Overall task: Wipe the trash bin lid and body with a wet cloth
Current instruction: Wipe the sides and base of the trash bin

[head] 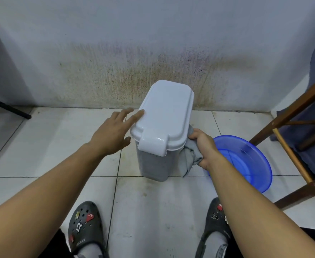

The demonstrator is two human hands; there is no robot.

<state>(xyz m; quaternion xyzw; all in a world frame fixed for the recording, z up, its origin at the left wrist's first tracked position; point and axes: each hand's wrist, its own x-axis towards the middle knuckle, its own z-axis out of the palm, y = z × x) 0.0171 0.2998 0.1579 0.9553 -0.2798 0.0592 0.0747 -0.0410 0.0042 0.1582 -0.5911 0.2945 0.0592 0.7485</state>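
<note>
Beside the right hand (pixel 203 146) gripping limp cloth (pixel 187 161), the light bin (pixel 153 164) likely tips; open left hand (pixel 112 135) steadies lid (pixel 164 112).

No readable text; clog strap (pixel 81 241) lettering blurred.

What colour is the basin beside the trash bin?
Translucent blue. The basin shows best in the head view, right of the trash bin.

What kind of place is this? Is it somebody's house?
Probably a corner inside a home, maybe a kitchen or wash area. The tiled floor, the stained wall and a small trash bin beside a blue basin suggest it.
</note>
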